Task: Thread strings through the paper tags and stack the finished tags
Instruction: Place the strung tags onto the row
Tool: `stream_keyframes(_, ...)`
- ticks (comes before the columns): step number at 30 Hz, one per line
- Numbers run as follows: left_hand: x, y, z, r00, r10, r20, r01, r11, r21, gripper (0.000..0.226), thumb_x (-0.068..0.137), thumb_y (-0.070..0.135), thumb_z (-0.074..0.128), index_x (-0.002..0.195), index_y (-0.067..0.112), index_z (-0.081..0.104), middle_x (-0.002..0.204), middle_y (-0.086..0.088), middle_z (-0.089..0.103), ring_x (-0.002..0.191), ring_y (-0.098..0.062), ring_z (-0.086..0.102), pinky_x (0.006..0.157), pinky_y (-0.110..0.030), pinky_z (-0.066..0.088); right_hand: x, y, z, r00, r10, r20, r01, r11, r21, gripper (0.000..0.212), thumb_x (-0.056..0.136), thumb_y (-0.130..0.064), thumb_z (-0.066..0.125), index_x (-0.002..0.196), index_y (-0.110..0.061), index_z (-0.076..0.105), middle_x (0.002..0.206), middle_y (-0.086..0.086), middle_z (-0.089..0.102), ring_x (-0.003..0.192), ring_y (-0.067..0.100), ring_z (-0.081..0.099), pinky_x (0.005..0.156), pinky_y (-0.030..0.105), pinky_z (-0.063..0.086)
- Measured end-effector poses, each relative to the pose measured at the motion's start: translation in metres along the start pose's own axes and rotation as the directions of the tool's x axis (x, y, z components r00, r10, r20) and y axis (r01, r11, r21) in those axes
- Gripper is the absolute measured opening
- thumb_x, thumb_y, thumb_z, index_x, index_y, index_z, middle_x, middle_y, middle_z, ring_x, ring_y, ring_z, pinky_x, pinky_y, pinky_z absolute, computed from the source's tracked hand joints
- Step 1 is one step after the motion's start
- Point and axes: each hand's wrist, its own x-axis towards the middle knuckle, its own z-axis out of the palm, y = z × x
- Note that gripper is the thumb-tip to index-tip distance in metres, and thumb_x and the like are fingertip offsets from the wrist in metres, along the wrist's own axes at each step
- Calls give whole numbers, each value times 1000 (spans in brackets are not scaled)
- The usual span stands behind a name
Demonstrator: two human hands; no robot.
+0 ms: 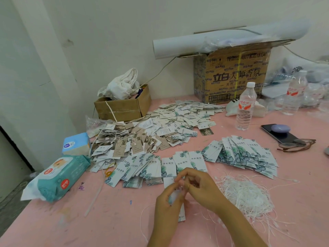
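Seen from my remote station, a pink table (89, 220) carries the work. At far left lies a teal pack of wet wipes (58, 177), with a blue tissue pack (75, 143) just behind it. Further back, a small cardboard box (121, 107) holds crumpled white cloth. In front of the box spreads a heap of strung tags (124, 141), which runs rightward into a loose pile of tags (185, 114). Nearer to me, a fan of leaf-printed tags (142, 166) lies face up.

At centre, the left hand (167, 205) grips a paper tag (178, 195), which stands upright just above the table, fingers curled round its edge. The right hand (199, 184) meets it from above with fingertips pressed together at the tag's upper end. I cannot tell what they pinch. A thin white string (142, 216) loops on the table under the left wrist.

Right of the hands sits a tangle of white strings (247, 195), and behind it a second fan of tags (245, 154). A water bottle (245, 107) stands before a printed carton (235, 75). At far right, a phone (279, 132) lies beside a pair of glasses (297, 145).
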Motion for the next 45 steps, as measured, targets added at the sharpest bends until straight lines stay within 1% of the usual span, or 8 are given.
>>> stream_keyframes(6, 3, -1, -5, 997, -70, -40, 64, 988, -143, 23, 71, 42, 69, 92, 37, 78, 92, -2, 77, 81, -19, 72, 73, -37, 57, -3, 1, 4, 999, -12, 47, 11, 1000, 12, 13, 94, -14, 59, 93, -26, 63, 52, -10, 47, 51, 2, 41, 53, 12, 37)
stream_keyframes(15, 5, -3, -9, 983, -81, -166, 49, 981, -188, 24, 60, 40, 79, 80, 27, 77, 83, -13, 75, 82, -36, 69, 80, -51, 54, -3, 2, 1, 996, -16, 89, 19, 999, -34, 10, 95, -27, 58, 103, -32, 57, 55, -6, 55, 53, 10, 47, 56, 18, 40)
stream_keyframes(23, 8, -2, -16, 946, -199, -255, 77, 903, -422, 32, 53, 46, 77, 79, 29, 78, 74, -5, 75, 58, -12, 67, 54, -26, 56, 0, 12, -4, 1000, 11, -1, -11, 990, -143, 16, 96, -17, 53, 97, -32, 58, 50, -8, 43, 48, 5, 33, 51, 18, 28)
stream_keyframes(28, 10, -6, -18, 934, -235, -270, 66, 855, -514, 28, 60, 39, 77, 82, 21, 77, 74, -7, 75, 58, -14, 69, 51, -24, 55, -1, 17, -6, 993, 89, -77, -107, 954, -280, 30, 92, -7, 47, 91, -35, 57, 48, -6, 39, 48, 9, 32, 52, 30, 29)
stream_keyframes(33, 12, -6, -21, 945, -216, -243, 18, 780, -625, 15, 71, 30, 70, 79, 18, 76, 71, -7, 72, 57, -15, 67, 51, -26, 56, -2, 21, -7, 985, 155, -78, -173, 897, -408, 24, 93, -11, 44, 94, -33, 53, 53, -2, 50, 47, 16, 46, 52, 34, 42)
stream_keyframes(37, 14, -3, -24, 953, -206, -222, -23, 681, -732, 15, 75, 27, 67, 81, 17, 77, 79, -4, 70, 58, -14, 65, 52, -25, 56, -1, 22, -9, 973, 128, -193, -216, 806, -551, 18, 91, -16, 49, 99, -31, 54, 69, -9, 59, 68, 13, 55, 62, 32, 46)
stream_keyframes(40, 11, -2, -25, 955, -208, -212, 12, 740, -673, 17, 76, 28, 67, 84, 16, 76, 76, -7, 69, 58, -15, 65, 52, -27, 56, 0, 24, -10, 965, -18, -261, -158, 757, -634, 14, 90, -19, 58, 102, -27, 59, 90, -15, 57, 90, 11, 48, 77, 26, 42)
stream_keyframes(45, 6, -3, -14, 968, -171, -182, 102, 936, -336, 39, 55, 43, 80, 87, 20, 77, 79, -15, 74, 65, -22, 68, 62, -33, 55, 0, 10, -1, 990, 8, -144, -32, 986, -163, 11, 85, -27, 70, 92, -33, 63, 84, -12, 67, 83, 5, 60, 75, 16, 44)
